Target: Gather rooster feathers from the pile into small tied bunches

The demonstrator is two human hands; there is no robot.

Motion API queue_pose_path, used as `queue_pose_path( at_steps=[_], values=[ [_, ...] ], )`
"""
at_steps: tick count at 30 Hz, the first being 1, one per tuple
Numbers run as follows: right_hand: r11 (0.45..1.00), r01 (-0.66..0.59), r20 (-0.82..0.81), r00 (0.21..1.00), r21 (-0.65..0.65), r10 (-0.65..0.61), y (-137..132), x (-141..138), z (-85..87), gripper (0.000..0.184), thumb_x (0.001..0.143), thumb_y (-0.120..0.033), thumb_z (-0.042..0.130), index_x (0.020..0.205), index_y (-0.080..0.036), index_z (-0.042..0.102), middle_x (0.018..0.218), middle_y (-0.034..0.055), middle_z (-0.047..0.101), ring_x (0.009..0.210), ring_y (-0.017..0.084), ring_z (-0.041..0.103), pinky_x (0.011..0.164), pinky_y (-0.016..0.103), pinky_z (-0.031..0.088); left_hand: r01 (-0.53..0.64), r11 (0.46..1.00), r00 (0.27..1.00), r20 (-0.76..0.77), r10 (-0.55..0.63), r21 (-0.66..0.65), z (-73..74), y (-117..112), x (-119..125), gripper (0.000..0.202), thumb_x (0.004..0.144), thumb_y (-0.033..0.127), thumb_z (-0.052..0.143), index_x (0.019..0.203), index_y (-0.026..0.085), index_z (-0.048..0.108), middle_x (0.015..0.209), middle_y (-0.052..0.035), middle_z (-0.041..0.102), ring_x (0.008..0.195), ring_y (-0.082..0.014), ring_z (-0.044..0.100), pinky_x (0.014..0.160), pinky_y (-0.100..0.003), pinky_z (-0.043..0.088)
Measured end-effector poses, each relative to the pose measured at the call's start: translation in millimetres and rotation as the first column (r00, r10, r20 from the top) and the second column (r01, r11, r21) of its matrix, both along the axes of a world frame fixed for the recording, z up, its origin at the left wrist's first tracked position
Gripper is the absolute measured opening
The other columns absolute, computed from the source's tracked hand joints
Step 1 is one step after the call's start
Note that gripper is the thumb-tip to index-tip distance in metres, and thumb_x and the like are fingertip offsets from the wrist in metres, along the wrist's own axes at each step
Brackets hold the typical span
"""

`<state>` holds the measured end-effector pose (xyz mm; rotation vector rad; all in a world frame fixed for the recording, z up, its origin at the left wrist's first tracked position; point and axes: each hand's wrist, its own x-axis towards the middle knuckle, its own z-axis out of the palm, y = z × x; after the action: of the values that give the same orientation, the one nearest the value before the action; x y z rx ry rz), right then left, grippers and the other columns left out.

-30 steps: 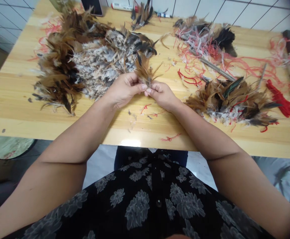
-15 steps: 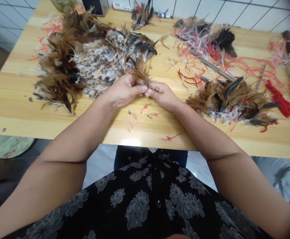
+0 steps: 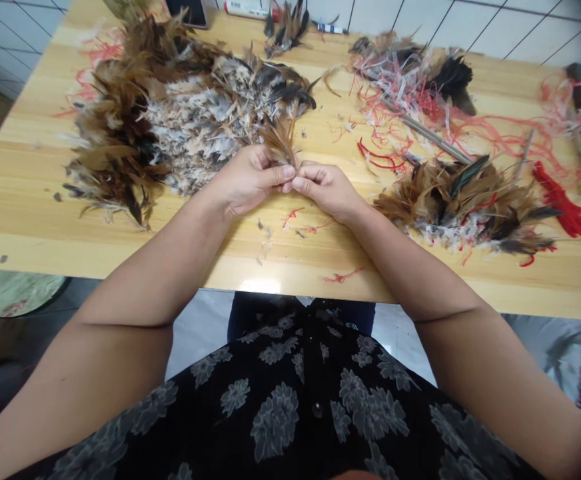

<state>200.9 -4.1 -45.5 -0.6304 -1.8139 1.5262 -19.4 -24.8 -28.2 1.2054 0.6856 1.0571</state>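
A small bunch of brown feathers [image 3: 279, 141] stands up from the pinched fingers of my left hand [image 3: 256, 179], its tips pointing away from me. My right hand [image 3: 329, 189] is closed too, thumb against fingers, right beside the base of the bunch. What lies between the right fingertips is too small to make out. Just beyond my left hand spreads a large pile of feathers [image 3: 190, 130], grey-white in the middle and brown at the edges. Near my right forearm lies a second heap of brown feathers [image 3: 463, 200] with white bases and bits of red string.
Tangled pink and white strips [image 3: 420, 93] lie at the back right beside a thin stick [image 3: 435, 139]. A bundle of red strings [image 3: 565, 200] is at the right. Markers [image 3: 248, 9] and a dark phone-like object [image 3: 188, 12] sit along the tiled wall.
The feather bunch now shows its tips spread more upright, with one thin feather sticking up. Both hands stay together in nearly the same place, with the fingertips shifted slightly.
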Motion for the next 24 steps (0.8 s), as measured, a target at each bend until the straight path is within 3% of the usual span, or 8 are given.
queue_pose_path(
  at_steps=[4, 7, 10, 15, 18, 21, 24],
  values=[
    [1.000, 0.012, 0.027, 1.000, 0.019, -0.013, 2, 0, -5.8, 0.076, 0.091, -0.096, 0.095, 0.092, -0.021, 0.085, 0.106, 0.0080, 0.088, 0.109, 0.023, 0.080, 0.115, 0.038, 0.064, -0.001, 1.000, 0.999, -0.037, 0.001, 0.017, 0.0, -2, 1, 0.068, 0.070, 0.070, 0.133, 0.081, 0.022, 0.086, 0.077, -0.0020, 0.076, 0.070, -0.0161, 0.066, 0.070, -0.031, 0.056],
    [0.995, 0.091, 0.081, 0.992, 0.050, -0.095, 2, -3, -9.8, 0.079, 0.093, -0.099, 0.091, 0.084, -0.022, 0.076, 0.100, 0.0064, 0.084, 0.104, 0.022, 0.075, 0.108, 0.038, 0.062, -0.042, 0.999, 0.995, -0.087, 0.042, 0.002, -1.8, -3, 1, 0.075, 0.064, 0.077, 0.132, 0.084, 0.023, 0.085, 0.081, -0.0026, 0.078, 0.073, -0.0189, 0.069, 0.070, -0.034, 0.056],
    [0.985, 0.163, 0.069, 0.984, 0.051, -0.166, 0, -6, -8.1, 0.081, 0.097, -0.101, 0.087, 0.080, -0.024, 0.065, 0.090, 0.0022, 0.073, 0.096, 0.020, 0.067, 0.101, 0.036, 0.060, -0.069, 0.997, 0.993, -0.094, 0.072, 0.038, -2.2, 0, -3, 0.074, 0.070, 0.079, 0.130, 0.086, 0.025, 0.082, 0.083, -0.0028, 0.076, 0.083, -0.0238, 0.072, 0.078, -0.039, 0.058],
    [0.945, 0.317, 0.025, 0.948, -0.077, -0.316, 3, -4, -5.2, 0.074, 0.108, -0.095, 0.079, 0.087, -0.027, 0.057, 0.076, -0.0052, 0.045, 0.075, 0.014, 0.045, 0.076, 0.030, 0.049, -0.278, 0.939, 0.951, -0.083, 0.299, 0.202, -11.3, 15, -30, 0.070, 0.084, 0.071, 0.128, 0.111, 0.027, 0.081, 0.088, 0.0021, 0.069, 0.104, -0.0239, 0.067, 0.092, -0.041, 0.049],
    [0.909, 0.379, 0.013, 0.924, -0.174, -0.382, 12, -1, -11.6, 0.069, 0.112, -0.092, 0.075, 0.092, -0.028, 0.057, 0.073, -0.0079, 0.035, 0.069, 0.013, 0.036, 0.065, 0.027, 0.038, -0.372, 0.891, 0.882, -0.200, 0.427, 0.260, -17.1, 20, -43, 0.062, 0.098, 0.064, 0.122, 0.115, 0.025, 0.077, 0.090, 0.0029, 0.065, 0.113, -0.0233, 0.061, 0.098, -0.039, 0.044],
    [0.883, 0.398, -0.030, 0.908, -0.248, -0.418, 21, -2, -19.5, 0.065, 0.114, -0.088, 0.076, 0.097, -0.028, 0.059, 0.072, -0.0090, 0.033, 0.066, 0.012, 0.032, 0.060, 0.025, 0.031, -0.370, 0.876, 0.845, -0.281, 0.456, 0.310, -19.3, 23, -46, 0.047, 0.106, 0.050, 0.115, 0.111, 0.025, 0.076, 0.093, 0.0010, 0.065, 0.121, -0.0247, 0.059, 0.102, -0.038, 0.043],
    [0.864, 0.403, -0.055, 0.897, -0.303, -0.438, 26, -5, -22.3, 0.063, 0.116, -0.085, 0.076, 0.099, -0.027, 0.060, 0.072, -0.0093, 0.034, 0.064, 0.011, 0.030, 0.057, 0.024, 0.028, -0.314, 0.865, 0.844, -0.303, 0.443, 0.391, -24.3, 35, -44, 0.033, 0.105, 0.042, 0.109, 0.107, 0.029, 0.079, 0.100, -0.0027, 0.067, 0.123, -0.0291, 0.060, 0.107, -0.040, 0.047]
  ],
)
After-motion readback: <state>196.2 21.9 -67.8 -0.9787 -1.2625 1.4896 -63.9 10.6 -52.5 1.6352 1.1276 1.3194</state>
